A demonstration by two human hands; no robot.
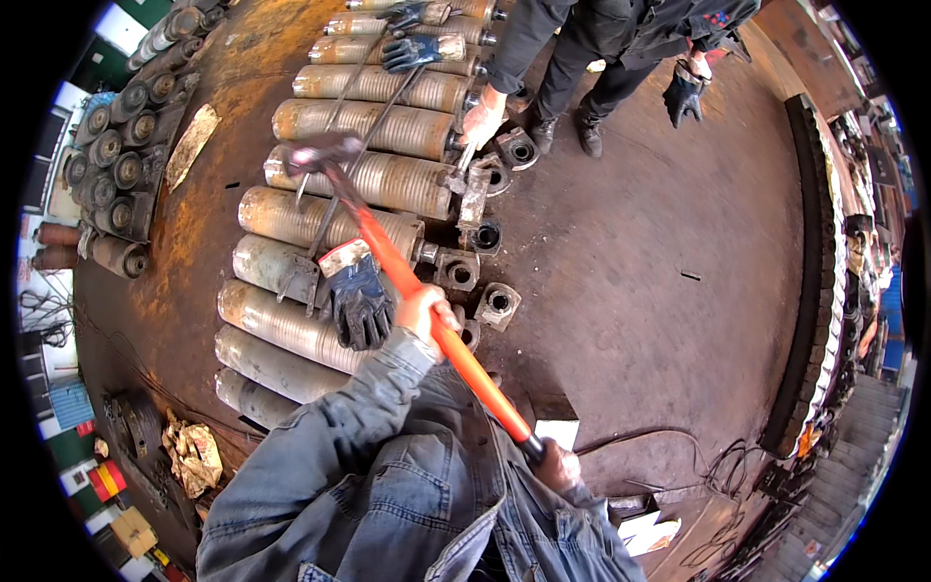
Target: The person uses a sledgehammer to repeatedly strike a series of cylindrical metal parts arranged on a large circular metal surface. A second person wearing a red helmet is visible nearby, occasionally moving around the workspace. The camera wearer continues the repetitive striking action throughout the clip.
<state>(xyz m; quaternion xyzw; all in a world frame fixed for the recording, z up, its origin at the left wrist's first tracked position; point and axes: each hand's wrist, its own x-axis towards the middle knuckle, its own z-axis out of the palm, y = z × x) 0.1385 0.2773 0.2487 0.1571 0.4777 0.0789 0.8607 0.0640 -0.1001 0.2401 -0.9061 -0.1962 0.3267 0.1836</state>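
Observation:
Both my hands grip a sledgehammer (390, 254) with an orange handle. My left hand (425, 312) is closed round the middle of the handle, and my right hand (558, 466) is closed round its dark lower end. The blurred hammer head is over a row of ribbed metal cylinders (364, 179) lying on their sides. A co-worker's bare hand (482, 118) holds a metal bar or tool at the cylinder ends, by a rectangular metal block (474, 197). Dark work gloves (361, 303) lie on the cylinders beside my left hand.
Square metal blocks with round holes (497, 306) sit by the cylinder ends. The co-worker (601, 44) stands at the far side, a glove (685, 95) in the other hand. Long rods (335, 204) cross the cylinders. Cables (727, 470) lie at right; stacked rollers (116, 160) stand at left.

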